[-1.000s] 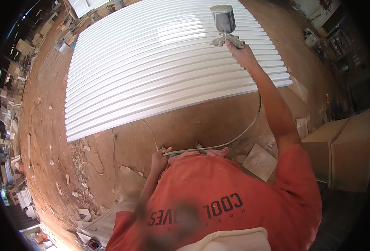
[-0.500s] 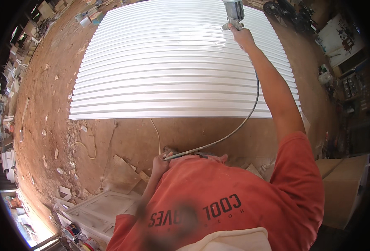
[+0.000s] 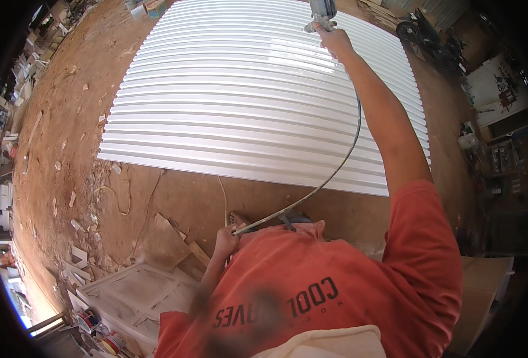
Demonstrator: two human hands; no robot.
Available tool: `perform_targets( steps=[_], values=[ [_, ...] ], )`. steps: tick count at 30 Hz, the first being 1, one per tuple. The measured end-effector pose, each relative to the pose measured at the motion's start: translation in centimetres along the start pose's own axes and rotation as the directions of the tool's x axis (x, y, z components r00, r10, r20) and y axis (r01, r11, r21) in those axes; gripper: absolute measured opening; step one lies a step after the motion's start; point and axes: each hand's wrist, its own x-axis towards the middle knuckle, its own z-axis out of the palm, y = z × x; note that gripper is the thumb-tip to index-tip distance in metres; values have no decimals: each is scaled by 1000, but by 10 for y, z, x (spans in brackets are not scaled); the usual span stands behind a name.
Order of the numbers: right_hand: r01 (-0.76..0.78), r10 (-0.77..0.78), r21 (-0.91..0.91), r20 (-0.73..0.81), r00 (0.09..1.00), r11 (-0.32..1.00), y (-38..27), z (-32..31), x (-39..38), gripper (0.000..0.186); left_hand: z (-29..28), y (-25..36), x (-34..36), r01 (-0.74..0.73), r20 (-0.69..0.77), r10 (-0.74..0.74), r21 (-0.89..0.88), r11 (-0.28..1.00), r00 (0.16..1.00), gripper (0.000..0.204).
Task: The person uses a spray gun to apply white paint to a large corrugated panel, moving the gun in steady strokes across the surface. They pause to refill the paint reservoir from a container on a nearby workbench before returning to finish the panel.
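My right arm stretches far forward over a large white slatted panel (image 3: 234, 113) lying on the ground. In my right hand (image 3: 336, 43), fingers wrapped round its handle, is a metal spray gun (image 3: 320, 26) with a dark cup (image 3: 323, 8) on top, partly cut off by the upper edge. From the gun an air hose (image 3: 342, 170) curves down across the panel's near edge toward my body. Near my waist my left hand (image 3: 226, 241) is closed around that hose. A glossy wet-looking patch (image 3: 302, 55) shines on the panel left of my right hand.
Offcuts and scraps (image 3: 82, 265) litter the brown floor to the left. A panelled wooden door (image 3: 135, 292) lies at lower left, near paint cans (image 3: 113, 342). A cardboard box (image 3: 484, 286) stands to my right. A motorcycle (image 3: 431, 39) is parked at the far right.
The spray gun and my right hand have shifted slightly left and up in the picture. The panel now appears tilted, its near edge sloping down to the right. My left hand keeps hold of the hose.
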Motion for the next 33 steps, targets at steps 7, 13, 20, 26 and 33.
perform_targets(
  steps=[7, 13, 20, 26, 33],
  values=[
    [-14, -55, -313, -212, 976, 950, 90, -43, 62, 86, 68, 41, 1, -1, -56, 4, 65, 998, 998, 37],
    [-125, 68, -340, -176, 982, 932, 168, -113, 80, 86, 150, 67, 3, 176, -26, -175, 79, 981, 984, 36],
    [-23, 22, 146, 12, 1000, 989, 161, -76, 62, 57, 193, 44, 3, 29, -90, -14, 167, 985, 996, 34],
    [-186, -183, 592, 507, 842, 784, 25, -18, -119, 58, 170, 33, -41, 234, -153, -190, 369, 899, 970, 45],
    [-10, -527, 634, 651, 546, 773, -18, 61, -342, 48, 126, 131, -87, -33, -421, -234, -538, 842, 876, 50]
  ],
)
